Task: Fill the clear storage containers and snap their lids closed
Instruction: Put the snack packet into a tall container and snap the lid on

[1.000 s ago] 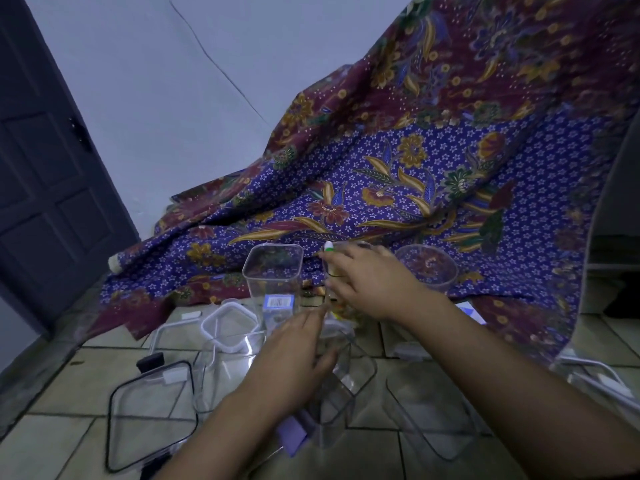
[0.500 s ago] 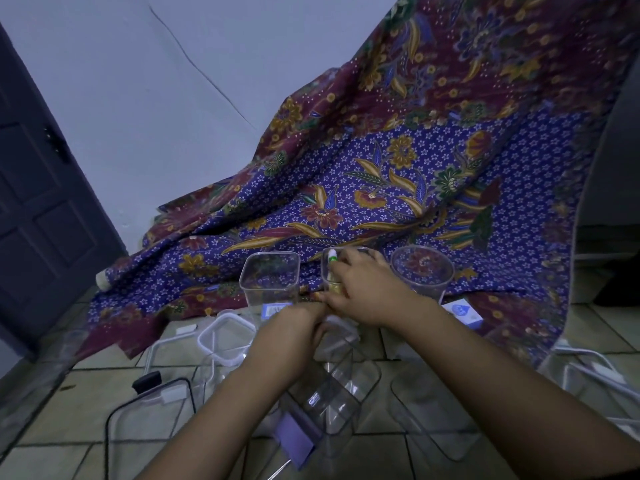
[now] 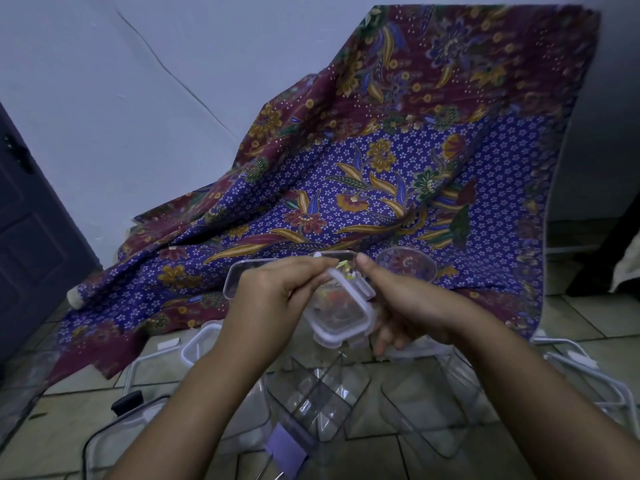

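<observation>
Item: small clear container (image 3: 341, 311), held up between both hands above the floor, tilted with its top toward the camera.
Lid: white-rimmed lid (image 3: 323, 337) sitting on the container; cannot tell whether its side flaps are snapped down.
Contents: green and red bits seen dimly through the plastic; too blurred to name.
Left hand: left hand (image 3: 273, 296) with fingers curled, thumb and forefinger pinching the far upper edge of the lid.
Right hand: right hand (image 3: 398, 306) gripping the container, thumb on its upper corner and fingers wrapped under its right side.
Behind the hands: open rectangular clear tub (image 3: 239, 273) and round clear bowl (image 3: 408, 268), both standing on the batik cloth (image 3: 363, 188).
Below the hands: empty tall clear container (image 3: 311, 403) lying on the tiled floor (image 3: 86, 407), purple label (image 3: 284, 448) at its near end.
Left of floor: loose white-rimmed lid (image 3: 194, 344); black-clipped lid (image 3: 126, 403) near the bottom edge.
Surroundings: pale wall (image 3: 138, 116), dark door (image 3: 31, 237) at left.
</observation>
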